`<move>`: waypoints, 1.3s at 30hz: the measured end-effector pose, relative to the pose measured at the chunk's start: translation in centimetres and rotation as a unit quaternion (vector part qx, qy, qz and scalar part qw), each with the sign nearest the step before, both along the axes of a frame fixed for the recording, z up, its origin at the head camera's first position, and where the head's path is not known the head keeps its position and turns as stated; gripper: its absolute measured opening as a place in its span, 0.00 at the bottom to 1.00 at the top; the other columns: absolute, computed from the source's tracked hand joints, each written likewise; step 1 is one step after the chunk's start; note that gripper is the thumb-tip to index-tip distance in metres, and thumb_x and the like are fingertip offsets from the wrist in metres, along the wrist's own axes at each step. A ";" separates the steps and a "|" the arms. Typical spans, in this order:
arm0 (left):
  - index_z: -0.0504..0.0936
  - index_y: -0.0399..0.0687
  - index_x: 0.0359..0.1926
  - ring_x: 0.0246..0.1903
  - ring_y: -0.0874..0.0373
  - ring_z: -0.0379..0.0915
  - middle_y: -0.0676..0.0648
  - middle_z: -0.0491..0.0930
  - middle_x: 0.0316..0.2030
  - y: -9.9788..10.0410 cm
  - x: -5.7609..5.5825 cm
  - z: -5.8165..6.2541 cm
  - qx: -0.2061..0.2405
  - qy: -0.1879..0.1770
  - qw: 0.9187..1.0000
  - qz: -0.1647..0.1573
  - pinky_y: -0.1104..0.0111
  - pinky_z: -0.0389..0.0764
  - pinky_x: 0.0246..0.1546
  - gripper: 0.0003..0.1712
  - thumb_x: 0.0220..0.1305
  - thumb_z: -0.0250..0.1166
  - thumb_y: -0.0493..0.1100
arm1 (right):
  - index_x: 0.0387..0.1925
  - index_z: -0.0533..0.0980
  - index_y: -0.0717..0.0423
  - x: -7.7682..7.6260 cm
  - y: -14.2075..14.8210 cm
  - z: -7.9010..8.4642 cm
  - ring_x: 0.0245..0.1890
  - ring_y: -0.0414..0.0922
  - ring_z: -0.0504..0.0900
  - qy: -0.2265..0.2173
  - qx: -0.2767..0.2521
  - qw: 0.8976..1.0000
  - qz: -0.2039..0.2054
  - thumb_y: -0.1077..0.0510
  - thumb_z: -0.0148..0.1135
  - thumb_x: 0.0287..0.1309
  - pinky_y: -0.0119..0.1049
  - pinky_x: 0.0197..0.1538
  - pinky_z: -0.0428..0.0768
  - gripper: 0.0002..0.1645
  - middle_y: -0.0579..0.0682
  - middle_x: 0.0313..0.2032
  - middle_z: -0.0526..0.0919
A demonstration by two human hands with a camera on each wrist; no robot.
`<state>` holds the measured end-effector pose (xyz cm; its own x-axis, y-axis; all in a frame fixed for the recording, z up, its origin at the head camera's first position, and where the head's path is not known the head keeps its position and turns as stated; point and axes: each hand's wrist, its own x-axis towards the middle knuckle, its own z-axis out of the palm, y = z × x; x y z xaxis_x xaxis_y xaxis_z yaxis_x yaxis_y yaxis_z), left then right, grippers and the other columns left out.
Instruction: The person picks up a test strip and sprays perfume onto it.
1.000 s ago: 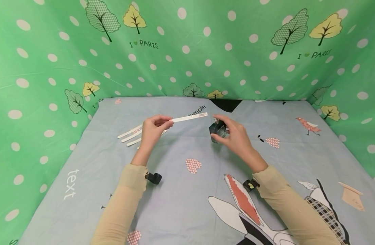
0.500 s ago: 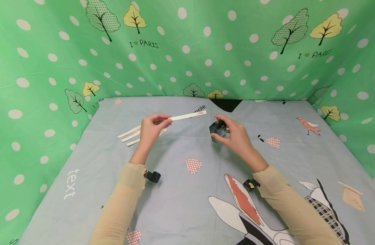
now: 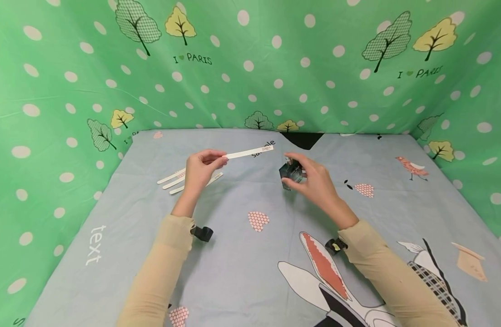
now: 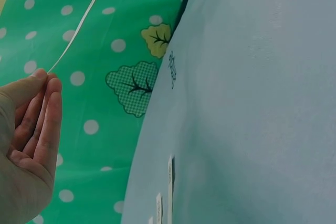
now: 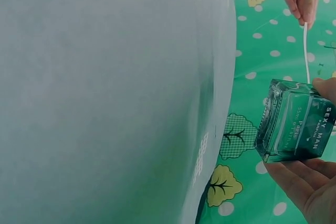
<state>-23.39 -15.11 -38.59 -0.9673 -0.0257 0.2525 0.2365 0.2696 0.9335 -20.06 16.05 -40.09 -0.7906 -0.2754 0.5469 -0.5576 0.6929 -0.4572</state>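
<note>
My left hand (image 3: 200, 171) pinches one end of a white perfume test strip (image 3: 250, 152) between thumb and fingers. The strip points right, toward the bottle, with small print at its free end. In the left wrist view the same strip (image 4: 76, 32) shows edge-on, slightly bent. A dark teal glass perfume bottle (image 3: 291, 175) is gripped in my right hand (image 3: 317, 179), raised over the table, the index finger at its sprayer top. Lettering shows on the bottle (image 5: 299, 121) in the right wrist view. A gap separates strip and bottle in the head view.
More white test strips (image 3: 174, 183) lie side by side on the table, partly behind the left hand and wrist. A grey-blue printed cloth (image 3: 234, 263) covers the table. Green dotted curtains (image 3: 250, 86) stand at the back and both sides.
The left hand has drifted left and slightly up with the strip, widening the gap to the bottle. More of the strips on the table shows. The right hand and bottle stay nearly still.
</note>
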 end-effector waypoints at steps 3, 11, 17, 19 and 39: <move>0.87 0.34 0.44 0.29 0.72 0.83 0.31 0.87 0.40 -0.1 -0.2 0.0 0.000 0.002 1.000 0.001 0.74 0.86 0.38 0.15 0.60 0.73 0.41 | 0.64 0.72 0.45 0.0 0.0 0.0 0.44 0.55 0.87 0.000 -0.001 1.000 0.001 0.52 0.78 0.50 0.47 0.41 0.88 0.40 0.59 0.53 0.85; 0.87 0.35 0.44 0.29 0.71 0.83 0.32 0.87 0.40 -0.6 -0.4 0.0 0.000 -0.003 1.000 0.008 0.74 0.86 0.38 0.15 0.60 0.73 0.42 | 0.65 0.72 0.44 0.0 0.1 -0.1 0.45 0.55 0.87 -0.005 -0.008 1.000 0.004 0.53 0.78 0.50 0.47 0.41 0.88 0.39 0.59 0.54 0.84; 0.87 0.34 0.46 0.29 0.73 0.83 0.30 0.86 0.43 -0.8 -0.3 0.4 0.001 -0.020 1.000 0.013 0.76 0.85 0.39 0.15 0.61 0.72 0.40 | 0.64 0.72 0.44 0.0 0.2 -0.1 0.45 0.56 0.87 0.000 -0.009 1.000 0.007 0.54 0.78 0.50 0.47 0.41 0.88 0.39 0.59 0.53 0.84; 0.86 0.32 0.46 0.29 0.73 0.82 0.29 0.85 0.43 -0.8 0.0 0.9 -0.001 -0.024 1.000 0.014 0.77 0.85 0.38 0.15 0.62 0.71 0.38 | 0.65 0.72 0.45 0.0 0.2 -0.2 0.45 0.56 0.87 0.000 -0.008 1.000 0.006 0.53 0.78 0.50 0.47 0.41 0.88 0.39 0.60 0.53 0.84; 0.87 0.36 0.45 0.30 0.71 0.83 0.41 0.89 0.37 -2.7 -1.0 0.7 -0.004 -0.011 0.999 0.043 0.77 0.85 0.38 0.17 0.60 0.73 0.44 | 0.65 0.72 0.44 0.1 0.4 -0.2 0.45 0.57 0.87 -0.010 -0.011 1.000 0.002 0.53 0.77 0.51 0.48 0.42 0.88 0.39 0.61 0.54 0.84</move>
<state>-24.39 -17.80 -37.86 -0.9666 -0.1074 0.2326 0.1922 0.2962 0.9356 -19.94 16.49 -40.26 -0.8006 -0.2662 0.5368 -0.5506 0.6802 -0.4838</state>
